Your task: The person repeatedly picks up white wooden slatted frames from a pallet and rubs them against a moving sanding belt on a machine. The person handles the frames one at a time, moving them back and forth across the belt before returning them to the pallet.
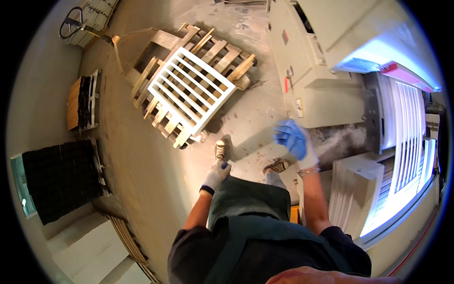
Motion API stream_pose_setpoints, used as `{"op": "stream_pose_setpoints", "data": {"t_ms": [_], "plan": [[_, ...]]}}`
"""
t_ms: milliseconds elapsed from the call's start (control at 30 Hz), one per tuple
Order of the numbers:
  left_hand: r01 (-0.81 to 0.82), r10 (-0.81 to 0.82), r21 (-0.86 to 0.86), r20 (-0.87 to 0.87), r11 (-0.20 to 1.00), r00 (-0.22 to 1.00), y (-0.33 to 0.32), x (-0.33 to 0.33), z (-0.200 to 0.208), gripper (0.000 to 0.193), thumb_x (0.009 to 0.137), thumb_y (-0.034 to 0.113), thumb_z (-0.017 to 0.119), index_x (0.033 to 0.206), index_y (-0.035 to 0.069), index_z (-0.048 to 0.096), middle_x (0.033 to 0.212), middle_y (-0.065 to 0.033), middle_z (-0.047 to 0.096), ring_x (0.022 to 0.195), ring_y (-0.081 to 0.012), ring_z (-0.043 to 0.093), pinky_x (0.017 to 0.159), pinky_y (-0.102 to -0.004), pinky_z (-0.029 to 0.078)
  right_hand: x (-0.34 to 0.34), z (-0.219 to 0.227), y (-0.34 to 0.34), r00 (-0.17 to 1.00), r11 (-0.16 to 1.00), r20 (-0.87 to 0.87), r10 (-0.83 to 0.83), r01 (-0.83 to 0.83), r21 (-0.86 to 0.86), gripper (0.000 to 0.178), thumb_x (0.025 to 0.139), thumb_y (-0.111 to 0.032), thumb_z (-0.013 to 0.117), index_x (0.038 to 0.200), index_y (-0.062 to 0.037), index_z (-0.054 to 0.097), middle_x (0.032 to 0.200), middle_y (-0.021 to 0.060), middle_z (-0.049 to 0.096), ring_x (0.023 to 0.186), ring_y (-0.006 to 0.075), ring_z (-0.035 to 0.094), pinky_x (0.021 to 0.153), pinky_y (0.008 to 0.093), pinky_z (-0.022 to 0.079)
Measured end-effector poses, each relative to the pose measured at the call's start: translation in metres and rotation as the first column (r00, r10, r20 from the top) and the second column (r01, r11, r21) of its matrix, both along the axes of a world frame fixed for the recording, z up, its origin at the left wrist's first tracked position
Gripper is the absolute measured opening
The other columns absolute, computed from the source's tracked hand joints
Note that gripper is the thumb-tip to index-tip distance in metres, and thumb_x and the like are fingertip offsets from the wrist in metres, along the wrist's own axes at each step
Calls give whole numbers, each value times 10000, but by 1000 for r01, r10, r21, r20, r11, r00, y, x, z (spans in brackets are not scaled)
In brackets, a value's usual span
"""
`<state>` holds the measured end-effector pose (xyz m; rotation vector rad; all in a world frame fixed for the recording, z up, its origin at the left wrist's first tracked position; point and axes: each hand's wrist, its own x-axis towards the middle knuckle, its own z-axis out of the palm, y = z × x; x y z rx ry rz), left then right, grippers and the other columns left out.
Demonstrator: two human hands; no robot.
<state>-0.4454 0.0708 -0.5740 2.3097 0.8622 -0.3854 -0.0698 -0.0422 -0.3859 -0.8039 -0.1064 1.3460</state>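
"Hands first: what are they doing?"

"Nothing visibly grasped. The right hand, blue-gloved, is loosely unfolded in the air near the pale machine. The left hand is curled beside the apron; I can't tell whether its fingers hide anything."

"And the thing ahead of them?"

"A white slatted panel, lying on a rough wooden pallet, apart from both hands."

"What could go wrong?"

"One shoe is close to the pallet; a stumble there might, I'd judge, jolt the panel askew. Dragging it over that uneven wood could scuff its finish, too."

"How does it look?"

"Flat, rectangular, evenly white, with parallel slats inside a broader frame and the pallet showing through the gaps. A similar panel shows brightly lit at the machine."
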Motion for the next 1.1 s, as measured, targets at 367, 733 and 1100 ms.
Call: {"op": "stream_pose_setpoints", "data": {"t_ms": [367, 733, 1100], "plan": [[-531, 478, -72, -348, 844, 807, 138, -154, -6, 355, 925, 359, 564, 1236, 190, 579, 1161, -210, 604, 980, -389, 623, 837, -457, 520, -249, -400, 279, 946, 662, -125, 300, -301, -687, 535, 791, -482, 712, 1049, -22, 617, 845, 103, 610, 673, 216, 615, 547, 352, 518], [-722, 592, -160, -469, 673, 656, 199, -193, -37, 487, 894, 472, 559, 1176, 81, 621, 1095, -238, 640, 1038, -394, 611, 889, -451, 491, -315, -531, 373, 811, 536, 411, 415, 147, -831, 560, 798, -441, 662, 989, 83, 613, 981, 241, 675, 952, 345, 647, 840, 401, 493], [-418, 526, 584, -19, 696, 850, 429, -149, -69, 680, 884, 493, 553, 1335, -8, 466, 1322, -300, 471, 1224, -443, 453, 1060, -486, 339, -211, -244, 195, 973, 733, 117, -198, 226, -641, 142, 887, -160, 652, 943, -31, 630, 706, 27, 598, 540, 124, 570, 479, 253, 462]]}}
